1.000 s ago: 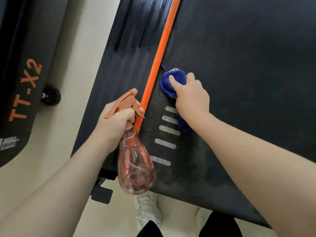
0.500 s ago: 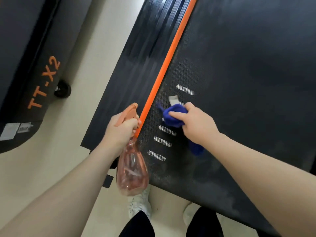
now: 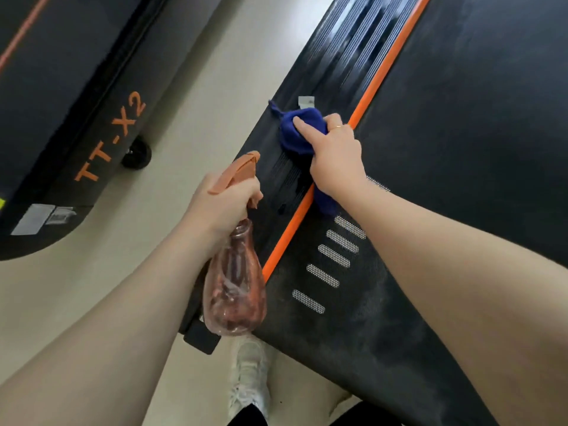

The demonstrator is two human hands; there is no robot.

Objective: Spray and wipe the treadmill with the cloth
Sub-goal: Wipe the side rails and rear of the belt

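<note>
**Wiping the treadmill's side rail with a blue cloth**

Reaching forward from the lower right, the right hand (image 3: 336, 155) bears down on a bunched blue cloth (image 3: 299, 130). Its fingers (image 3: 302, 124) curl over the top of the wad and grip it, the index lying along the fabric, with a thin ring on one finger. A tail of the cloth trails back under the wrist and crosses the orange stripe (image 3: 362, 106). The left hand (image 3: 222, 202) comes in from the lower left, its fingers wrapped tightly round the neck of a spray bottle (image 3: 235, 287), just beneath the orange trigger head (image 3: 241, 169), whose nozzle points up and away. The bottle hangs below the fist, over the treadmill's near left corner, tilted slightly.

The cloth sits on the ribbed black side rail (image 3: 344, 69) of the treadmill, just left of the orange stripe that separates the rail from the wide black belt (image 3: 461, 149). A small grey tag lies on the rail just beyond the cloth. Short white dashes mark the belt near the right forearm. A pale floor (image 3: 190, 103) runs between this machine and a second one (image 3: 61, 103) at the left, lettered "TT-X2" in orange. A white shoe (image 3: 249, 379) stands at the bottom edge.

The bottle is clear pinkish plastic, bulbous at the base, and how much liquid it holds cannot be told.
</note>
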